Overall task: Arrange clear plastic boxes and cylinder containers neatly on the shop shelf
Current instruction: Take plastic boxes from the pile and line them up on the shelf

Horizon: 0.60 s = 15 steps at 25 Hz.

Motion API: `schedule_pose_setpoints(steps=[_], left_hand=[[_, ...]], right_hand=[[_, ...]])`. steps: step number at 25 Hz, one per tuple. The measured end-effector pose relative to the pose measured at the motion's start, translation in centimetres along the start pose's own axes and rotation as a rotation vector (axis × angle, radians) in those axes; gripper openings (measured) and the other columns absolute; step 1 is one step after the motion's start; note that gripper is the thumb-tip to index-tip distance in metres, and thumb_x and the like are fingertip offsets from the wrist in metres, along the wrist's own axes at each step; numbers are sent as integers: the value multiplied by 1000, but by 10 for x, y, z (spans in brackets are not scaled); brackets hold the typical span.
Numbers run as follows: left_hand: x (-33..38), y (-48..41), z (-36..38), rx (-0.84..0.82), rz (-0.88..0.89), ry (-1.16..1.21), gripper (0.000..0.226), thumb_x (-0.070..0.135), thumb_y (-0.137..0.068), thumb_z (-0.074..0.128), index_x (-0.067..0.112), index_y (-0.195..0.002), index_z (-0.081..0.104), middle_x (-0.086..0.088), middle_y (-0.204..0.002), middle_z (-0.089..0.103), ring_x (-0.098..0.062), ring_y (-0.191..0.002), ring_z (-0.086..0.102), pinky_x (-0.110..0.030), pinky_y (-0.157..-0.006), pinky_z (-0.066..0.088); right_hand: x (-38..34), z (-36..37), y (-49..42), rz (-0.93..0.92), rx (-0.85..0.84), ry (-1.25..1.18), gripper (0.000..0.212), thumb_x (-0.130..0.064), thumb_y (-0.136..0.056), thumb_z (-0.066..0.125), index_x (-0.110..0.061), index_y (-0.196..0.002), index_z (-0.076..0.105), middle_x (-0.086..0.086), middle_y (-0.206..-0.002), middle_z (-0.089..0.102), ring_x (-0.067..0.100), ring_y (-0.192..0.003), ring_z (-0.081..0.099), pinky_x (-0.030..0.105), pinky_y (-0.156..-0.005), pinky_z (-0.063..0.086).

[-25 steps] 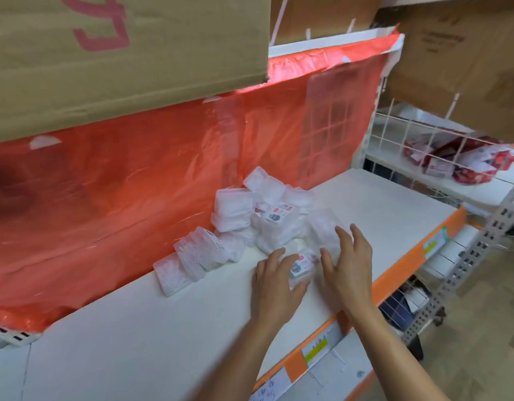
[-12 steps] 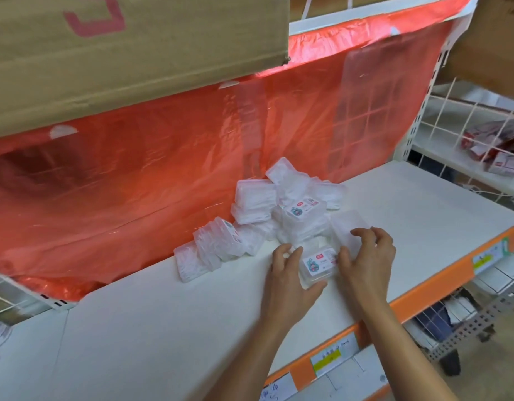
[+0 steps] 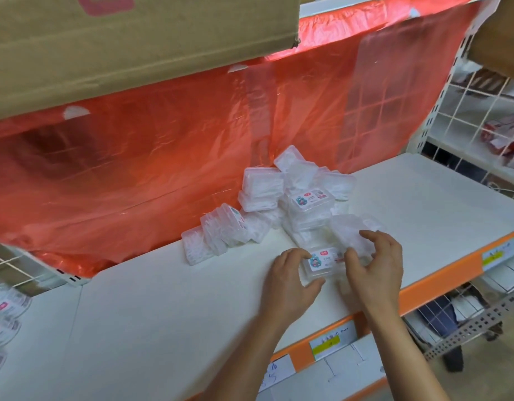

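Boxes, clear plastic, lie in a loose heap (image 3: 282, 206) on the white shelf (image 3: 169, 308), against the red sheet (image 3: 151, 157) behind. Cardboard carton (image 3: 128, 44) overhangs above. Left hand (image 3: 290, 282) and right hand (image 3: 377, 270) flank one labelled box (image 3: 322, 263) near the orange shelf edge (image 3: 417, 293), fingers curled against its sides, clasping it between them.

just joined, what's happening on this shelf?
A person is sorting small clear plastic boxes on a white shelf. The left hand and right hand hold one labelled box between them near the front edge. Behind it sits a loose pile of boxes against a red plastic sheet, some tipped on edge, not yet lined up.
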<state>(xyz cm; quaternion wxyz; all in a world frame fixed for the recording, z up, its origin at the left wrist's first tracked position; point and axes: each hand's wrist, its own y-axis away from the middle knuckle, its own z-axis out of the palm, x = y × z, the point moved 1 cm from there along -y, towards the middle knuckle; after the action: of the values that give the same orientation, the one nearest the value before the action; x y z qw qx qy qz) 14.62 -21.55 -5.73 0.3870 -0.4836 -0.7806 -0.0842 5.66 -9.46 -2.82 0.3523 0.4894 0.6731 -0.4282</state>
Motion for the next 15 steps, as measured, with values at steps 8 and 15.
schedule_pose_setpoints(steps=[8,15], left_hand=[[-20,35,-58,151,-132,147,74,25,-64,81,14,-131,52,9,-121,47,-11,-113,52,-25,-99,42],[-67,106,-152,370,-279,109,69,31,-60,76,16,-123,55,6,-116,54,-18,-106,58,-36,-93,48]], right_hand=[[-49,18,35,-50,-73,-164,40,-45,-82,46,-19,-109,59,-3,-104,59,16,-91,55,12,-70,38],[-106,68,112,-57,-249,-201,30,-46,-92,44,-19,-89,56,-2,-72,61,21,-67,57,30,-64,37]])
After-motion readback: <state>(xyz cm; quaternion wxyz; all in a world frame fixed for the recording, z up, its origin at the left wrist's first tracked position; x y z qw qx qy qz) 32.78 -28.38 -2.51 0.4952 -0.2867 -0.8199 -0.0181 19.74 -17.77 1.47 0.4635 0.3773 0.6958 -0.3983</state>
